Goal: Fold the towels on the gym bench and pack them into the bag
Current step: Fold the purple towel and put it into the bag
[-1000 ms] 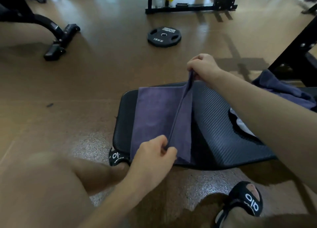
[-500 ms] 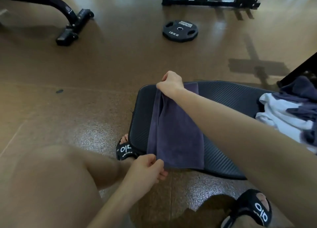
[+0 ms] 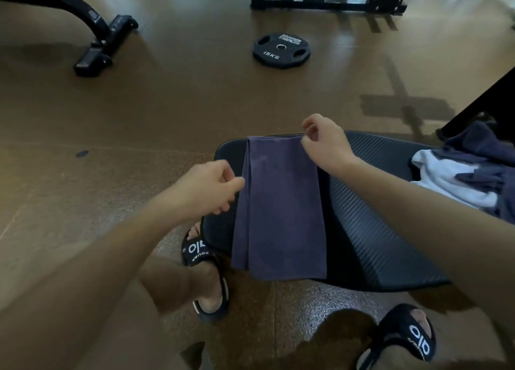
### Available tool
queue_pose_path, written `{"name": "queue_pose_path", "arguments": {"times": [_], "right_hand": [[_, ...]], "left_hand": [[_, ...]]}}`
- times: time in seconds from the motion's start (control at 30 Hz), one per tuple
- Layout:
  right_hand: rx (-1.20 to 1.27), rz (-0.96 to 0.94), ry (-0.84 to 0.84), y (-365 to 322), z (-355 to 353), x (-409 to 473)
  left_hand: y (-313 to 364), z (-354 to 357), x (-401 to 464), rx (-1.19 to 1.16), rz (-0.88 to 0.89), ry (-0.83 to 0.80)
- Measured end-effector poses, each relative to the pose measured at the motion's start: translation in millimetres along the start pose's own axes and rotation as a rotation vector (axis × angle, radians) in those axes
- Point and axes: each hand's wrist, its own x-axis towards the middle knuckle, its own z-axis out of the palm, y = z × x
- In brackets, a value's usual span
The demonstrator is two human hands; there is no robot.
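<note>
A purple towel [image 3: 281, 202] lies folded into a long strip across the near end of the black gym bench [image 3: 376, 230]. My left hand [image 3: 209, 188] hovers at the towel's left edge with loosely curled fingers, the thumb tip just beside the fabric, holding nothing. Over the towel's far right corner, my right hand [image 3: 326, 142] has its thumb and forefinger apart and nothing between them. A loose pile of white and dark blue towels [image 3: 462, 174] sits on the bench at the right. No bag is in view.
A 15 kg weight plate [image 3: 281, 50] lies on the brown floor beyond the bench. Another bench's black foot [image 3: 103, 46] is at the far left, a rack base [image 3: 328, 4] at the back. My sandalled feet [image 3: 206, 269] stand beside the bench.
Both hands carried the towel's right half over to the left, laid it down folded, then let go. The left hand rose from the near corner to the left edge.
</note>
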Motion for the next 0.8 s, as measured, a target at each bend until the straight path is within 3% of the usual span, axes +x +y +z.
{"name": "queue_pose_path", "arguments": {"times": [0.17,0.33,0.8], "right_hand": [[-0.137,-0.113,-0.103,19,-7,-9],[-0.148,-0.118,-0.125,29,-6,-9],[-0.104,-0.095,-0.157,47,-2,13]], "left_hand": [[11,6,81,-0.098,0.045,0.074],[25,7,119,0.183,0.089,0.144],[34,-4,150,0.063,0.044,0.081]]}}
